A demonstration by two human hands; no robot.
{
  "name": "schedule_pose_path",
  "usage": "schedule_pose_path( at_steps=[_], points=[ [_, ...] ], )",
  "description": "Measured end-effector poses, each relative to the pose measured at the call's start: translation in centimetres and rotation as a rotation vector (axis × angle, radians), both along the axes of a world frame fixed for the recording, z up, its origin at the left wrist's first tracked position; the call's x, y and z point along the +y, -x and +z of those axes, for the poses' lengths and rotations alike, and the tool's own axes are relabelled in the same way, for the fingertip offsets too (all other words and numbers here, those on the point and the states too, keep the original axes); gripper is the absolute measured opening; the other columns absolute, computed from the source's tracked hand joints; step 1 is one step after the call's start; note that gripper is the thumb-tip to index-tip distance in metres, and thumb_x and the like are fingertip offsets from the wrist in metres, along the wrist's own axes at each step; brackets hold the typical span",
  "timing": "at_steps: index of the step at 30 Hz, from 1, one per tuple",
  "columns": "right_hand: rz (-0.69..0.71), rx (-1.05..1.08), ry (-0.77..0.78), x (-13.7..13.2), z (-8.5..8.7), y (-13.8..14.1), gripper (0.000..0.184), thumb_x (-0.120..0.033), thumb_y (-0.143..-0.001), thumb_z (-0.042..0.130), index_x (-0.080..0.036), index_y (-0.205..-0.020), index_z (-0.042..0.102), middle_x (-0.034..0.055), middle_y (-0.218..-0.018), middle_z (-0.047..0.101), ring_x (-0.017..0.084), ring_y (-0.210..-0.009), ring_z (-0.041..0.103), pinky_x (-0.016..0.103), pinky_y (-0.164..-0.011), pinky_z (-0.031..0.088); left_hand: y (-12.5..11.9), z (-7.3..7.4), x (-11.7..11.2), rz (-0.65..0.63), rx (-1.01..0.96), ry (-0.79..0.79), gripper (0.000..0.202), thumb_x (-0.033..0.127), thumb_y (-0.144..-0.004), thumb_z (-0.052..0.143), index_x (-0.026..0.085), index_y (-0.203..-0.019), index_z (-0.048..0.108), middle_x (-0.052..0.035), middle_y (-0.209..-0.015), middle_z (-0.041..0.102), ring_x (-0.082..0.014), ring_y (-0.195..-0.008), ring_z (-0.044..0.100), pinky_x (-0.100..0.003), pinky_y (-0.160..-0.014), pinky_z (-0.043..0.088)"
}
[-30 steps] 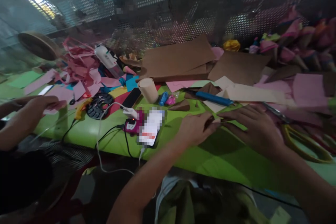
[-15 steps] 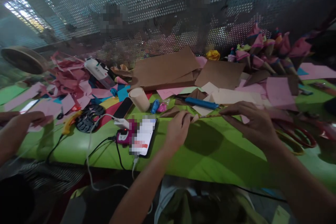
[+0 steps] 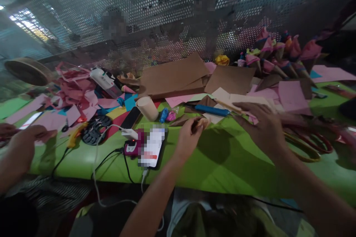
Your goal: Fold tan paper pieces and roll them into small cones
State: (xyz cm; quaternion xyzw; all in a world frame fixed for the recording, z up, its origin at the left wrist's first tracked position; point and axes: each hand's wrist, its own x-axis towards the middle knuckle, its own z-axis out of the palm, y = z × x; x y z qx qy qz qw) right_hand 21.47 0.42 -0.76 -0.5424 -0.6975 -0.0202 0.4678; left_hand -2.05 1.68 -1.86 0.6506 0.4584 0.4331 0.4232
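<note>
My left hand [image 3: 189, 136] is closed in a pinch round a small crumpled piece of tan paper [image 3: 205, 122], just above the green tabletop. To its right, my right hand [image 3: 263, 127] is closed on a thin tan stick [image 3: 226, 107], which slants up and left from the fingertips; the far end of the grip is hidden by the fingers. Between and behind the hands lies a blue utility knife [image 3: 211, 110]. Pale paper sheets [image 3: 236, 100] lie beneath and beyond the right fingers.
A lit phone [image 3: 154, 148] on a cable and a purple socket block [image 3: 131, 149] sit left of my left arm. Farther off are a cardboard tube [image 3: 147, 109], brown card [image 3: 172, 76] and paper cones [image 3: 274, 53]. Scissors [image 3: 303, 147] lie right. Another person's hand [image 3: 23, 144] works at left.
My right hand has raised the thin stick away from my left hand, so it now slants above the knife. The left hand stays nearly in place with the tan paper.
</note>
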Motion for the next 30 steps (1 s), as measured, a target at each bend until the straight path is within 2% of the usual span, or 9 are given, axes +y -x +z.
schedule_pose_path(
  at_steps=[5,7,11,14,16,19,24,27,30],
  points=[
    [0.335,0.106,0.248,-0.9,0.2,1.9,0.028,-0.033,-0.091,0.067,-0.025,-0.117,0.071,0.0091,-0.113,0.075,0.028,-0.104,0.070,0.040,-0.087,0.055,-0.7,0.1,-0.3,-0.070,0.004,0.093,0.023,0.015,-0.085,0.064,0.018,-0.108,0.067,-0.0071,-0.106,0.075,-0.0203,-0.098,0.069,-0.034,-0.091,0.054],
    [0.416,0.166,0.330,-0.8,0.2,2.2,0.024,-0.033,-0.090,0.067,-0.024,-0.111,0.073,0.0095,-0.109,0.076,0.027,-0.100,0.071,0.039,-0.085,0.055,-0.9,-0.1,-0.3,-0.094,-0.018,0.124,0.023,0.016,-0.083,0.067,0.018,-0.106,0.067,-0.0064,-0.103,0.075,-0.0197,-0.095,0.069,-0.033,-0.089,0.054],
    [0.430,0.270,0.407,-0.6,0.4,2.2,0.019,-0.040,-0.086,0.071,-0.020,-0.086,0.071,0.0076,-0.082,0.073,0.022,-0.075,0.067,0.034,-0.070,0.053,-0.8,-0.1,-0.2,-0.119,-0.191,0.247,0.026,0.037,-0.085,0.071,0.018,-0.102,0.068,-0.0053,-0.094,0.073,-0.0170,-0.080,0.068,-0.030,-0.075,0.055],
    [0.426,0.321,0.453,-0.6,0.6,2.0,0.028,-0.049,-0.085,0.072,-0.021,-0.082,0.071,0.0075,-0.081,0.074,0.022,-0.074,0.067,0.034,-0.068,0.052,-0.5,0.2,-0.2,-0.113,-0.282,0.340,0.038,0.051,-0.084,0.072,0.018,-0.102,0.068,-0.0019,-0.079,0.069,-0.0130,-0.060,0.061,-0.028,-0.062,0.052],
    [0.438,0.305,0.468,-0.6,0.5,2.0,0.029,-0.052,-0.087,0.070,-0.023,-0.086,0.075,0.0076,-0.086,0.076,0.023,-0.080,0.069,0.035,-0.073,0.053,-0.4,0.3,-0.2,-0.104,-0.326,0.366,0.044,0.056,-0.082,0.073,0.017,-0.102,0.069,-0.0014,-0.074,0.067,-0.0127,-0.057,0.060,-0.028,-0.061,0.051],
    [0.452,0.268,0.495,-0.5,0.1,1.9,0.029,-0.053,-0.088,0.067,-0.026,-0.088,0.078,0.0071,-0.091,0.077,0.026,-0.088,0.071,0.038,-0.078,0.052,-0.2,0.3,-0.2,-0.105,-0.398,0.387,0.050,0.061,-0.082,0.072,0.017,-0.105,0.072,-0.0040,-0.078,0.070,-0.0138,-0.060,0.062,-0.029,-0.064,0.052],
    [0.408,0.404,0.596,-0.3,-0.1,1.8,0.041,-0.064,-0.079,0.073,-0.023,-0.080,0.075,0.0064,-0.083,0.072,0.023,-0.077,0.064,0.036,-0.071,0.048,-0.1,0.3,-0.3,-0.200,-0.464,0.406,0.063,0.063,-0.079,0.074,0.020,-0.124,0.069,-0.0068,-0.090,0.075,-0.0152,-0.067,0.064,-0.031,-0.069,0.052],
    [0.407,0.564,0.713,-0.3,0.0,1.9,0.049,-0.069,-0.071,0.077,-0.022,-0.076,0.071,0.0036,-0.074,0.067,0.019,-0.070,0.057,0.033,-0.064,0.043,-0.3,0.6,-0.4,-0.222,-0.437,0.398,0.066,0.056,-0.071,0.085,0.023,-0.126,0.068,-0.0086,-0.113,0.074,-0.0205,-0.094,0.068,-0.033,-0.084,0.052],
    [0.429,0.675,0.797,-0.4,0.0,2.2,0.053,-0.071,-0.063,0.081,-0.021,-0.072,0.068,0.0009,-0.070,0.061,0.016,-0.067,0.052,0.030,-0.061,0.040,-0.7,0.7,-0.5,-0.260,-0.416,0.389,0.064,0.055,-0.069,0.087,0.022,-0.121,0.070,-0.0098,-0.127,0.071,-0.0273,-0.121,0.061,-0.038,-0.101,0.047]
  ],
)
